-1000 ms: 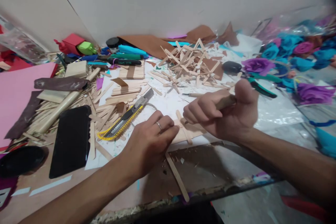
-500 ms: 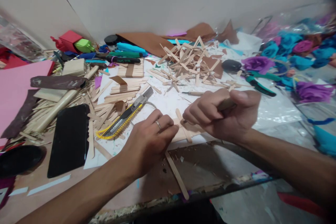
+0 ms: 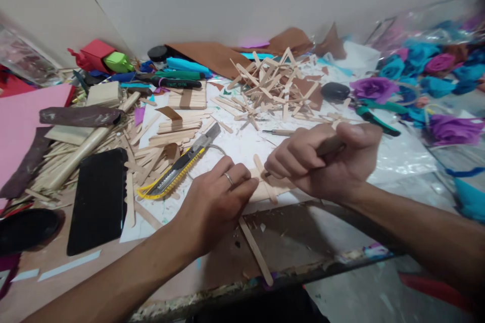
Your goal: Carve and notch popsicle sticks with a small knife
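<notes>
My right hand (image 3: 322,159) is closed in a fist around the wooden handle of a carving tool (image 3: 330,146). Its tip points down and left at a thin craft stick (image 3: 270,189), which lies across pale wooden pieces. My left hand (image 3: 225,202), with a ring on one finger, is curled with its fingertips at the left side of these sticks, pinching or pressing them. From beneath the left hand another craft stick (image 3: 256,255) sticks out toward the table edge. What the left fingers grip is partly hidden.
A yellow utility knife (image 3: 178,166) lies left of my hands, beside a black phone (image 3: 97,202). A heap of joined craft sticks (image 3: 269,86) sits behind. Green-handled pliers (image 3: 379,121) and paper flowers (image 3: 373,90) are at the right. The table's front edge (image 3: 227,290) is close.
My right fist has risen and shifted slightly right, with the tool still in it. My left hand has stayed nearly in place on the sticks.
</notes>
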A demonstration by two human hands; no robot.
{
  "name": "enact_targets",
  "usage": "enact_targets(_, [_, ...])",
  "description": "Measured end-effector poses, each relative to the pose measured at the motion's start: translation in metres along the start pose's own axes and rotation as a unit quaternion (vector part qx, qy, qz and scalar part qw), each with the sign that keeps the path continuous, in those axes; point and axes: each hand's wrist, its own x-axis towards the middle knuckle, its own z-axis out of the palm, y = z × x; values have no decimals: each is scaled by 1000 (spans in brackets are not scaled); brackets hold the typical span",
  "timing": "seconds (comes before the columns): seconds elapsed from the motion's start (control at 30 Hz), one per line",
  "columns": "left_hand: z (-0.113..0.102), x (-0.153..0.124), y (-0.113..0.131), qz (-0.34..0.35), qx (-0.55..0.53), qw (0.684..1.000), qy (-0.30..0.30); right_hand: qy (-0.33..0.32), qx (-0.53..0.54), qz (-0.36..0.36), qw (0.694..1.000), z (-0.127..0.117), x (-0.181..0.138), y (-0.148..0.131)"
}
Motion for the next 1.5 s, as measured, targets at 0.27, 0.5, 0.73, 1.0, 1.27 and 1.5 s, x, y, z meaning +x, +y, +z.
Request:
enact_targets(0.27, [1,1,2,-8,-4,1000,-5,21,-5,17,1000,3,1,2])
enact_targets(0.5, [2,0,1,-8,4,1000,-12,37,-8,39,999,6,4,2])
enact_targets(0.73, [2,0,2,-4,4,1000,-9,43,-10,44,998,6,4,2])
enact_targets(1.0, [2,2,2,-4,-6,1000,0,85,-18,57,995,7,3,1])
enact_targets(1.27, [1,3,2,-2,3,1000,-4,43,-9,35,998,6,3,2])
enact_targets(1.5, [0,4,6,-18,-19,999,-28,22,-34,69,997,7,5,2])
